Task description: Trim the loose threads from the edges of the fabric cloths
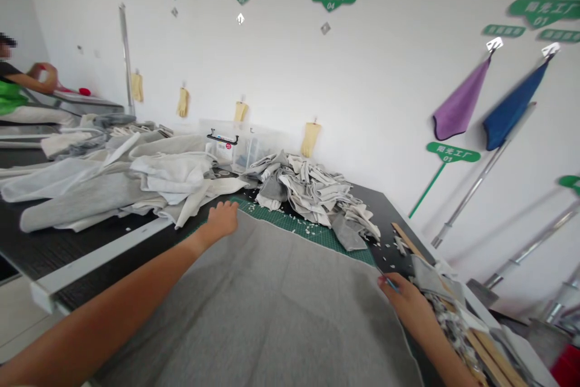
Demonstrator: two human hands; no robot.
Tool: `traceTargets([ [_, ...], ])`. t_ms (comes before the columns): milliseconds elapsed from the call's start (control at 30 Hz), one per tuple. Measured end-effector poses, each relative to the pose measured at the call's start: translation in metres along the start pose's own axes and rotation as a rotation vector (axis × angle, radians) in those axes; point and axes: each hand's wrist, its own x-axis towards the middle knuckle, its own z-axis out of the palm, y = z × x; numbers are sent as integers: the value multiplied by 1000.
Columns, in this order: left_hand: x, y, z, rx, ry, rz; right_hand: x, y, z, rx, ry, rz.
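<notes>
A large grey felt-like fabric sheet lies spread over a green cutting mat on a black table. My left hand rests palm down at the sheet's far edge, holding nothing. My right hand grips a thin blue-handled cutting tool, whose tip is at the sheet's right edge. A heap of grey and off-white fabric offcuts lies just beyond the mat, with small scraps scattered around it. Larger pale grey fabric pieces lie to the left.
A wooden ruler and a stack of fabric scraps lie along the table's right side. A clear plastic box stands behind the fabric. A co-worker works at the far left. Cloth mops hang on the right wall.
</notes>
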Motion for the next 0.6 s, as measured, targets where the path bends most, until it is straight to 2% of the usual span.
traceTargets([
  [167, 10, -22, 4, -71, -3, -148, 5, -19, 14, -7, -117, -64],
  [300, 19, -32, 13, -252, 25, -101, 19, -57, 20, 41, -203, -136],
  [367, 23, -33, 17, -418, 38, -51, 23, -91, 26, 88, -258, -184],
  [467, 25, -34, 23, -631, 69, 24, 23, -155, 42, 187, -352, -290],
  [600, 22, -37, 30, -876, 94, 85, 26, -245, 77, 293, -388, -436],
])
